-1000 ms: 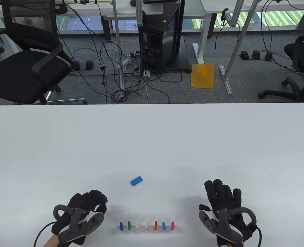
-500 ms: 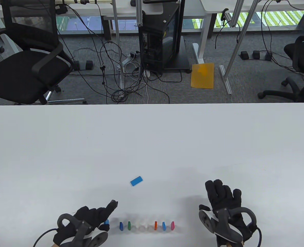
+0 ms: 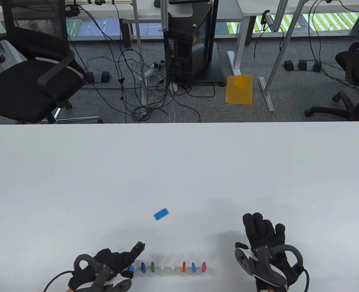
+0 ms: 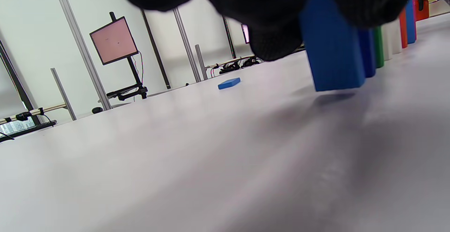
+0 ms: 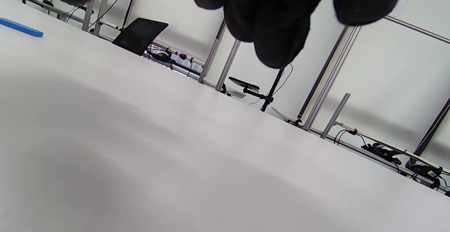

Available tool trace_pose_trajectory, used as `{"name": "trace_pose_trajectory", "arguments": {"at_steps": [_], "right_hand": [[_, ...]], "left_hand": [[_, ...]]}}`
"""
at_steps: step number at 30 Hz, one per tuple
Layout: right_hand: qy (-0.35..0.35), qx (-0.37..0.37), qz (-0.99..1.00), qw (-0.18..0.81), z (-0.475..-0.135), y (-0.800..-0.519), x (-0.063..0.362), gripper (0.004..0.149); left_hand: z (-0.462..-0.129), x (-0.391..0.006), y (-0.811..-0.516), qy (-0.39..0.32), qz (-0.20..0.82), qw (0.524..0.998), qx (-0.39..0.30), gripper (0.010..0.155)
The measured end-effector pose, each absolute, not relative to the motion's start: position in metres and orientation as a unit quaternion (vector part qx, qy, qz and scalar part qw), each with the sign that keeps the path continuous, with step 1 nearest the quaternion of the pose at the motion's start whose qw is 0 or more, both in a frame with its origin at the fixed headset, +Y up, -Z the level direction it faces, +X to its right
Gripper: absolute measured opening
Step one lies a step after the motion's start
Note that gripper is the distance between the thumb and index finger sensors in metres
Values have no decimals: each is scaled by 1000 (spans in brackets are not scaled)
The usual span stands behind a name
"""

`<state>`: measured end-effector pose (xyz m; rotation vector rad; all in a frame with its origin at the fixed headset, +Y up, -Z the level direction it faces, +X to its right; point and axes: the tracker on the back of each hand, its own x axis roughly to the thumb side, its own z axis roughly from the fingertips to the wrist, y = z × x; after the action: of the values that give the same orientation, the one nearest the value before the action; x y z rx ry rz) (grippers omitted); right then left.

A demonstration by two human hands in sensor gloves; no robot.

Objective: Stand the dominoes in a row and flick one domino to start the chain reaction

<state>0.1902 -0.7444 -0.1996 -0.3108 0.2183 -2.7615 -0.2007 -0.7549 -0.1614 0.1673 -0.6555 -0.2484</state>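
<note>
A row of upright dominoes [image 3: 173,267] stands near the table's front edge: dark blue [image 3: 143,267], green [image 3: 152,266], two white, orange [image 3: 184,266], blue [image 3: 193,266], pink [image 3: 204,266]. My left hand [image 3: 118,262] pinches a light blue domino [image 3: 131,268] upright at the row's left end, index finger stretched out above it. In the left wrist view this domino [image 4: 332,49] sits at or just above the tabletop, the row [image 4: 390,40] lined up behind it. Another blue domino [image 3: 161,213] lies flat farther back. My right hand [image 3: 264,240] rests flat, right of the row.
The white table [image 3: 179,170] spreads wide behind the row. Past its far edge are office chairs [image 3: 30,82], floor cables and a black computer case [image 3: 194,45]. The flat blue domino [image 5: 21,27] shows at the right wrist view's left edge.
My left hand has carried the light blue domino rightward and toward the front edge, to the row's left end. The right hand and the standing row have not moved.
</note>
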Motion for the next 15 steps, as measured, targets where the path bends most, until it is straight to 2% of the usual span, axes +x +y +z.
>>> {"name": "trace_pose_trajectory", "arguments": {"at_steps": [15], "right_hand": [[72, -111, -975, 176, -200, -744, 190, 93]], "left_hand": [[-160, -194, -756, -323, -143, 931, 93, 89]]}}
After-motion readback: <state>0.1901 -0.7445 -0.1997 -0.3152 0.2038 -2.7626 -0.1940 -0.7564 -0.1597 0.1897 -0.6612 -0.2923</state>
